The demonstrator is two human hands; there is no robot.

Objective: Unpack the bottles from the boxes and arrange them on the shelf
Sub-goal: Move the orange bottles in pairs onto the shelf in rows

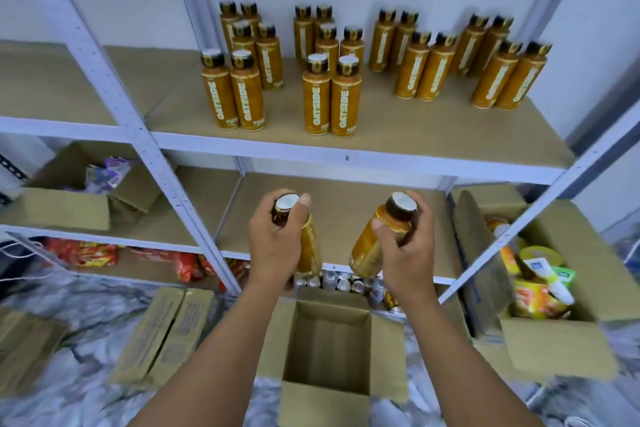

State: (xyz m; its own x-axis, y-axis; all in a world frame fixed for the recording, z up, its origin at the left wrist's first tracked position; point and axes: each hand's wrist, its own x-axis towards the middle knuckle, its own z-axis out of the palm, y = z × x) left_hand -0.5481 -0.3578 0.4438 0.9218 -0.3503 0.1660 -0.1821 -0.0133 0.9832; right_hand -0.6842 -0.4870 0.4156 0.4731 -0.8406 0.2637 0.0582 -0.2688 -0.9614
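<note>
Head view — hands (pixel 277 239) grip orange bottles (pixel 381 236) — dark caps, white tops.

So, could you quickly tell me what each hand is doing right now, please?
Left hand: holding a bottle.
Right hand: holding another bottle.
</note>
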